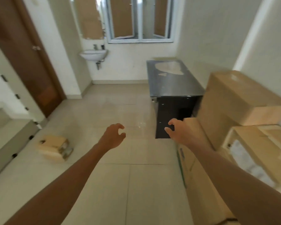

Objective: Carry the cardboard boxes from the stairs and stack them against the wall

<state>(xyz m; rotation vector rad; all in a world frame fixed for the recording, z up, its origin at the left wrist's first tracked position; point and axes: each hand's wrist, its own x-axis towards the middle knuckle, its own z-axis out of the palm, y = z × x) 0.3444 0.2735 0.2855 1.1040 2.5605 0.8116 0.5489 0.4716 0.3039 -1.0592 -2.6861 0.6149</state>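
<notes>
Several brown cardboard boxes are stacked along the right wall: a large top box [234, 101], a labelled box [256, 153] below it, and a lower box [199, 184] with green tape. A small cardboard box [55, 147] lies on the tiled floor at the left, near the foot of the stairs [8, 132]. Both my arms reach forward over the floor. My left hand [114, 137] is empty, fingers curled apart. My right hand [177, 130] is also empty with fingers spread, hovering just left of the stack.
A dark cabinet [173, 82] with a worn top stands against the right wall beyond the boxes. A white washbasin [93, 55] hangs on the far wall under a mirror, beside a window [139, 20]. A brown door [26, 51] is at the left.
</notes>
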